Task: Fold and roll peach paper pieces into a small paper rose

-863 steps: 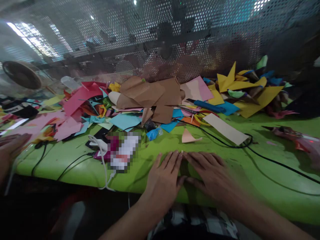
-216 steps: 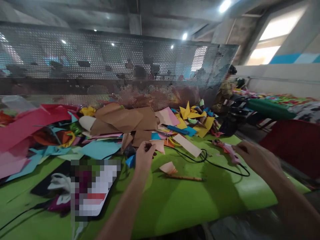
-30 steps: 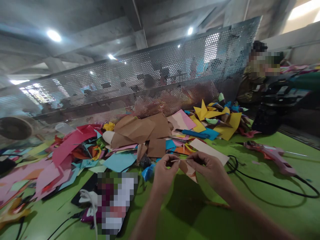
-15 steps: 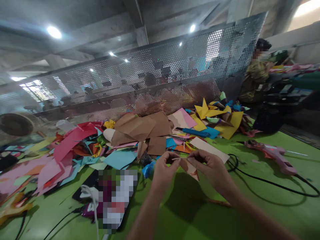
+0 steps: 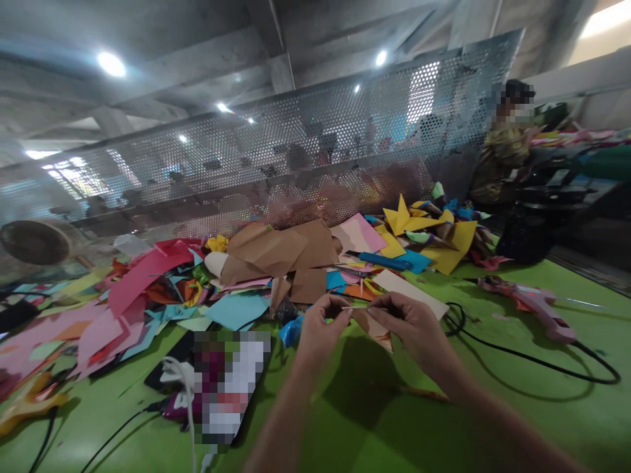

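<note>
Between my two hands is a small piece of brown paper, narrowing to a point at the bottom, with a pale upper edge. My left hand pinches its upper left end between thumb and fingers. On the upper right end, the thumb and fingers of my right hand are closed too. The paper hangs above the green table. Behind my hands lies a pale card sheet, partly covered by my right hand. A crumpled blue scrap lies left of my left wrist.
Coloured paper sheets are heaped across the back. A pink glue gun with a black cord lies right, a yellow one left. A phone and a cable lie front left. Behind stands a perforated metal screen; a person sits back right.
My hands have barely moved, and both keep their pinch on the brown paper. The whole view has shifted very slightly.
</note>
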`<state>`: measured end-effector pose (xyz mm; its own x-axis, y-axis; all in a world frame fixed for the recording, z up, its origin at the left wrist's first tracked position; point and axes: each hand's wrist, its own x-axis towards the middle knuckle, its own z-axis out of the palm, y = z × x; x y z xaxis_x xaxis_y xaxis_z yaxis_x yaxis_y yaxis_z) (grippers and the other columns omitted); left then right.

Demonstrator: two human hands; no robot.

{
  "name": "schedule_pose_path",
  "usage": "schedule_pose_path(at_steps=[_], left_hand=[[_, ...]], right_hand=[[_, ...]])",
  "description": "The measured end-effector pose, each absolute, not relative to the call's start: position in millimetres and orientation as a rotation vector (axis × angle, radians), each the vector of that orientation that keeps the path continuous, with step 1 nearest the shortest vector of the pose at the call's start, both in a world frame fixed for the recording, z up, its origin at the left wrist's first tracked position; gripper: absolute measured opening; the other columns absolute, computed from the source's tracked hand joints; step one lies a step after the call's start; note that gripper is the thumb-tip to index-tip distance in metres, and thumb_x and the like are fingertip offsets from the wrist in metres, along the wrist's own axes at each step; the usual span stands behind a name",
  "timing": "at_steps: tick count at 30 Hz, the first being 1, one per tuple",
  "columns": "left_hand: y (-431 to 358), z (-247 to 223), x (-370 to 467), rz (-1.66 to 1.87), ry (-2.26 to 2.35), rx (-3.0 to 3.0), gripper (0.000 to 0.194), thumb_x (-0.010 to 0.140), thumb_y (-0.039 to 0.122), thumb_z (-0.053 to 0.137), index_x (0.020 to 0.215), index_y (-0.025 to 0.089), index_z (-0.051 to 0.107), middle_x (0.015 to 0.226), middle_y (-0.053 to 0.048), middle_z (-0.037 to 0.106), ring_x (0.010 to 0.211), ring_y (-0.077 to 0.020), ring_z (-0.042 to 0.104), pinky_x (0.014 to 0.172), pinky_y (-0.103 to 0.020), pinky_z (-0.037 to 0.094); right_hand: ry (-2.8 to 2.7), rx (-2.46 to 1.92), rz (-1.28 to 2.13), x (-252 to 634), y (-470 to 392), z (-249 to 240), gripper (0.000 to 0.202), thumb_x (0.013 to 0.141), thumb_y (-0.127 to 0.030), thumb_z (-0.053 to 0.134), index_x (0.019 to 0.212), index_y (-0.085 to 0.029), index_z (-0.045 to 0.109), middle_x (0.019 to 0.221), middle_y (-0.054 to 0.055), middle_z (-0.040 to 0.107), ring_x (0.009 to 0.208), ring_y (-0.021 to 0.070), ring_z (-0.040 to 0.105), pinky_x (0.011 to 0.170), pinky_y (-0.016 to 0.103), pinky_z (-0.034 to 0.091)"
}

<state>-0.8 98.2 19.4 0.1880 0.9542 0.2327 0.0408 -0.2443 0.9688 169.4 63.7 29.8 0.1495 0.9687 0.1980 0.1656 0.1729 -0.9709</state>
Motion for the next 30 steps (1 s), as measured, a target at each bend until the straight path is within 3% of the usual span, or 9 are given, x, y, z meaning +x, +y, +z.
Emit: schedule_pose_path(at_steps=[17, 22, 30], left_hand=[[110.7, 6.9, -6.2, 1.280, 0.947, 1.516, 0.019, 0.074, 0.033, 0.070, 0.078, 0.016, 0.065, 0.070, 0.000, 0.062, 0.064, -0.0122, 0.056, 0.063, -0.024, 0.044], [109.1, 6.8, -3.6, 1.242, 0.915, 1.533, 0.025, 0.070, 0.034, 0.075, 0.085, 0.015, 0.068, 0.079, -0.004, 0.068, 0.069, -0.0144, 0.060, 0.066, -0.026, 0.047], [112.2, 0.6, -1.2, 1.263, 0.953, 1.548, 0.022, 0.069, 0.034, 0.075, 0.076, 0.014, 0.069, 0.070, -0.003, 0.067, 0.065, -0.0142, 0.059, 0.063, -0.025, 0.045]], right_hand=[[-1.381, -1.242, 0.800, 173.4, 73.4, 17.7, 0.028, 0.072, -0.045, 0.068, 0.072, -0.018, 0.065, 0.065, 0.001, 0.063, 0.061, 0.0164, 0.054, 0.056, 0.027, 0.039], [-1.393, -1.235, 0.764, 173.2, 77.4, 11.3, 0.027, 0.071, -0.046, 0.065, 0.070, -0.019, 0.062, 0.065, 0.002, 0.064, 0.062, 0.0175, 0.055, 0.057, 0.028, 0.041], [-1.424, -1.244, 0.737, 173.6, 82.2, 5.3, 0.026, 0.071, -0.045, 0.066, 0.073, -0.020, 0.064, 0.067, 0.002, 0.065, 0.063, 0.0179, 0.056, 0.057, 0.027, 0.041]])
